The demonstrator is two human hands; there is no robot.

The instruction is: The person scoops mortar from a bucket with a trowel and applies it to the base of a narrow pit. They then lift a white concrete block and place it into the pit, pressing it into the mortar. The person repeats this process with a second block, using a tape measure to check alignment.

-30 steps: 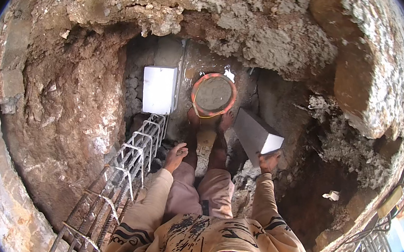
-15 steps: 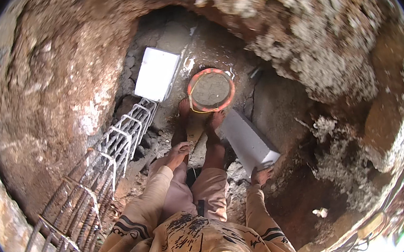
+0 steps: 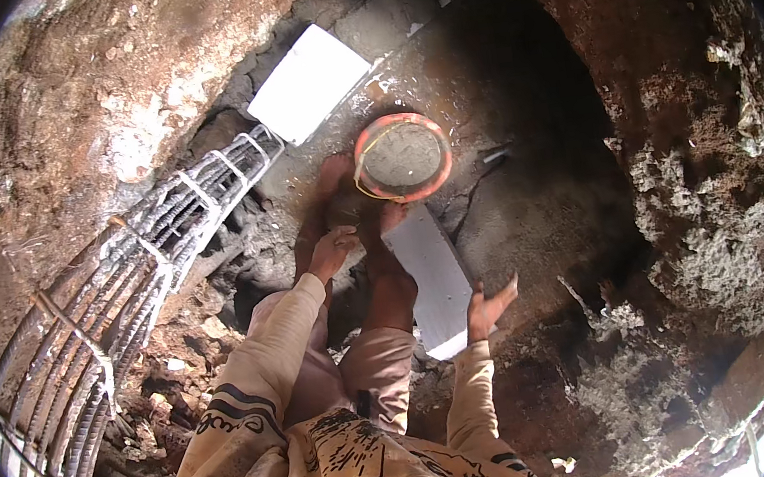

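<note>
I stand in a deep earth pit and look down at my legs and bare feet. My left hand [image 3: 331, 249] rests against my left shin and holds nothing. My right hand [image 3: 489, 306] hovers with its fingers spread just right of a long white block [image 3: 429, 280]. That block lies on the pit floor beside my right leg, and the hand is slightly apart from it. In front of my feet stands an orange-rimmed bucket [image 3: 401, 156] filled with grey mortar.
A second white block [image 3: 308, 82] lies flat on the floor beyond the bucket. A bundled rebar cage [image 3: 124, 287] slants along the left wall. Rough red earth and stone walls [image 3: 717, 200] close in all around.
The white block has come down from a tilted hold to lie by my right leg, and my right hand has come off it. My left hand stayed at my leg.
</note>
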